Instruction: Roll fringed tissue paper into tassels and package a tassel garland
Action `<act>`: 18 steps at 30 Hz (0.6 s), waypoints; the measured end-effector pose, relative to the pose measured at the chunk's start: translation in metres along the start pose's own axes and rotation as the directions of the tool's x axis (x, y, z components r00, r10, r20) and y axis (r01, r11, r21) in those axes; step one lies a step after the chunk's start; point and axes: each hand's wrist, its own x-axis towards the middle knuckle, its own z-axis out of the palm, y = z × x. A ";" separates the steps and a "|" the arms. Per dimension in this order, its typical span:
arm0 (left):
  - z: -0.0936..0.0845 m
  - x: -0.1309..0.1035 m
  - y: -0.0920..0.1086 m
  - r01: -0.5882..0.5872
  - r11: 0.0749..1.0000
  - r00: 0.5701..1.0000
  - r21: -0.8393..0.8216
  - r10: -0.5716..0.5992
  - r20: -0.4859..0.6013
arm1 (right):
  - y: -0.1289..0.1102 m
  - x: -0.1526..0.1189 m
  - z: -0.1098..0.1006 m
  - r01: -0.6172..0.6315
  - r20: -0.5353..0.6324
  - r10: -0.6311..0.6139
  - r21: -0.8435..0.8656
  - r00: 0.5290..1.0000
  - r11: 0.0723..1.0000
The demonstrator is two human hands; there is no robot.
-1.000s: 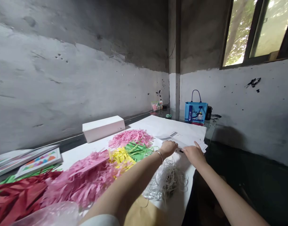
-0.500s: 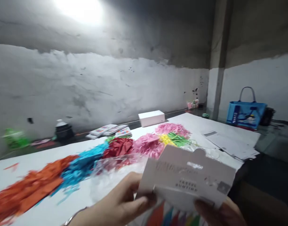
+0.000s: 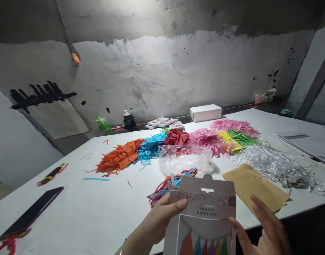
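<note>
My left hand (image 3: 161, 219) grips a tassel bunting box (image 3: 205, 198) by its left edge, thumb across the front. The box is light, with a hang hole at the top and a picture of coloured tassels; its lower end runs out of view. My right hand (image 3: 267, 226) is open beside it, fingers spread and slightly blurred. Its thumb tip is at the box's right edge; I cannot tell if it touches. Just behind the box lies a bundle of multicoloured paper tassels (image 3: 165, 187). To the right are brown envelopes (image 3: 258, 187).
Orange (image 3: 121, 156), blue (image 3: 152, 146), red (image 3: 175, 137) and pink tassels (image 3: 205, 138) run across the white table (image 3: 80, 219). A clear plastic bag (image 3: 183, 161), white string (image 3: 276, 163), a white box (image 3: 205, 113), a phone (image 3: 32, 212) and a cutter (image 3: 51, 174) lie around.
My right hand has come off the box's lower right side and opened. The box now stands more upright in my left hand. The view has turned left, showing the phone and cutter.
</note>
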 end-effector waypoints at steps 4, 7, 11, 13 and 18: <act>0.005 0.003 0.000 0.043 0.999 0.994 -0.028 -0.040 0.104 | -0.013 0.045 0.004 0.396 0.252 -0.398 0.059 0.882 0.916; 0.006 0.006 -0.002 0.055 0.997 0.986 -0.054 -0.045 0.163 | -0.019 0.061 0.011 0.299 0.300 -0.356 0.220 0.885 0.929; -0.001 0.008 -0.006 0.073 0.996 0.983 -0.049 -0.063 0.171 | -0.019 0.071 0.015 0.109 0.414 -0.297 0.420 0.860 0.901; -0.004 0.009 -0.007 0.079 0.995 0.979 -0.056 -0.067 0.192 | -0.019 0.074 0.016 0.070 0.415 -0.286 0.463 0.864 0.883; -0.002 0.011 -0.007 0.117 0.983 0.984 -0.139 -0.096 0.150 | -0.017 0.066 0.017 0.176 0.296 -0.315 0.413 0.902 0.893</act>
